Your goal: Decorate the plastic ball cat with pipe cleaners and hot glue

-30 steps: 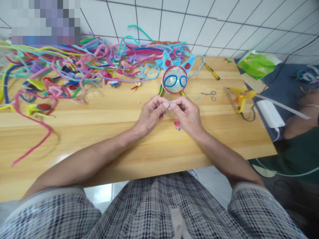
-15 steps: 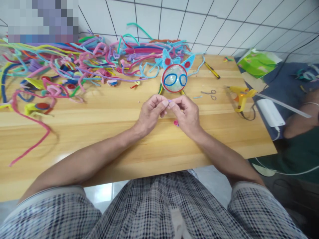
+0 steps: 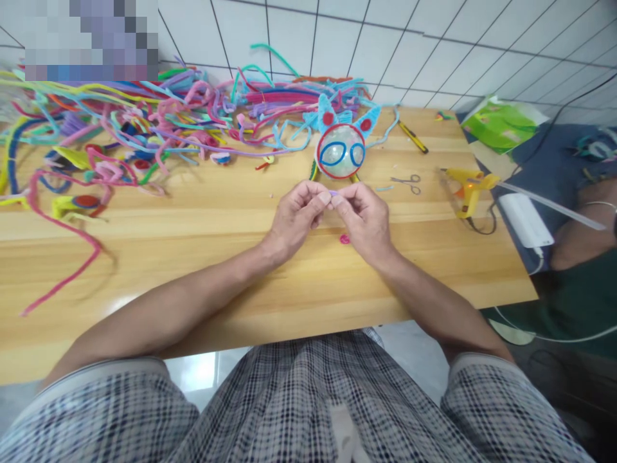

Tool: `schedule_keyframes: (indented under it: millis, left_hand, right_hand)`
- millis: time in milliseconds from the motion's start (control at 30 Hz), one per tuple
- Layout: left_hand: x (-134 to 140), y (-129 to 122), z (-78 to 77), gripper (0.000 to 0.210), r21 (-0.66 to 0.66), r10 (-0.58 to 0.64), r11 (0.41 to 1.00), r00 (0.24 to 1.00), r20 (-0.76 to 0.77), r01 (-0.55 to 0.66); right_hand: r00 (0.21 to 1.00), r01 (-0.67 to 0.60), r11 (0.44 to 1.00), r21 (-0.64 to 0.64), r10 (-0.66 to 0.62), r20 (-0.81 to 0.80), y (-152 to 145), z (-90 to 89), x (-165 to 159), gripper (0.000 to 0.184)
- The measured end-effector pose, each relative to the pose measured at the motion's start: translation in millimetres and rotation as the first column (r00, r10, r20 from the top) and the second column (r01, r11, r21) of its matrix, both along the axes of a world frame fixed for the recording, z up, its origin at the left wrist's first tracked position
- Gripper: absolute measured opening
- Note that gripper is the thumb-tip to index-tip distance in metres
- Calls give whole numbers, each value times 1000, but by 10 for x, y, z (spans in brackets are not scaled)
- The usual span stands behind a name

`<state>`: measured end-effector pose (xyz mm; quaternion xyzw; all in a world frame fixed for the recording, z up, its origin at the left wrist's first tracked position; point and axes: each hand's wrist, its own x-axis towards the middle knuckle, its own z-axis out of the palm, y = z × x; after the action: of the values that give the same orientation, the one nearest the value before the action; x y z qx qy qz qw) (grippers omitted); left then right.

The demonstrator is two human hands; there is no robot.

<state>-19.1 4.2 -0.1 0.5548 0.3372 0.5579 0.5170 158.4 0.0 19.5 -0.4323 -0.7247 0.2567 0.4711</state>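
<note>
Between my fingertips is a short purple piece of pipe cleaner (image 3: pixel 333 193), mostly covered by the fingers. My left hand (image 3: pixel 301 215) pinches it from one side and my right hand (image 3: pixel 366 218) from the other, thumbs almost touching. Just beyond them rests a round clear ornament (image 3: pixel 341 154) with a red rim, two blue loops like glasses, and light blue ears with red centres. A small pink coil (image 3: pixel 344 238) lies on the table beside my right hand.
Pipe cleaners (image 3: pixel 193 116) in many colours heap along the back left. A long pink one (image 3: pixel 96 247) bends toward the front. Right of the ornament lie scissors (image 3: pixel 409 183), a yellow cutter (image 3: pixel 413 137) and a yellow glue gun (image 3: pixel 467 186). Another person's arm (image 3: pixel 585 225) shows at far right.
The whole view has shifted slightly, so everything sits a little further right. Both hands keep their pinch on the purple piece, and slightly more of it shows between the fingertips.
</note>
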Motion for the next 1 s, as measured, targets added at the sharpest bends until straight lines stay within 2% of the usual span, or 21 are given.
schedule_keyframes:
  millis: [67,167,233,333,400,467,533,600,667,733,800,933,1000]
  left_hand:
    - [-62,41,19,43,70,-11,997,993,-113,19]
    - [-175,91,80,38,207,56,978,943,-327,14]
    - [-191,82,107,36,256,111,966,925,-362,-15]
    - [-106,20,84,40,227,112,972,971,-211,-63]
    - [-29,-14,34,44,135,78,989,994,-71,-68]
    - [8,-14,-18,47,56,46,997,999,1,-46]
    - [-12,20,-44,48,57,21,998,999,-26,-19]
    - [-74,67,-30,47,120,21,993,991,-134,-5]
    - [-138,99,10,44,189,57,982,964,-260,-7]
    - [-165,100,45,41,226,90,974,944,-317,-17]
    - [-142,75,49,40,212,79,977,963,-257,-23]
    - [-42,39,-35,42,35,-2,999,1000,-31,3]
    - [-41,57,-69,43,23,-23,999,999,-47,24]
  right_hand:
    - [995,-1,999,53,-5,99,32,18,41,32]
    - [976,-19,986,163,-17,216,66,64,91,36]
    - [977,-16,984,177,-22,213,54,87,84,36]
    - [995,15,997,70,-22,98,4,88,18,39]
    - [1000,2,999,-34,-3,-22,-20,68,-27,43]
    - [996,-18,995,-99,10,-86,-19,48,-41,47]
    - [999,-11,995,-99,7,-44,6,46,-17,48]
    - [998,3,999,-47,0,55,39,65,29,48]
    - [991,-5,1000,9,4,131,60,92,67,46]
    - [990,-16,1000,14,14,139,62,110,75,44]
    - [996,-20,999,-46,24,86,48,107,53,44]
    - [999,-29,985,-169,25,-27,30,64,8,51]
    - [1000,-27,988,-152,27,-1,43,54,23,50]
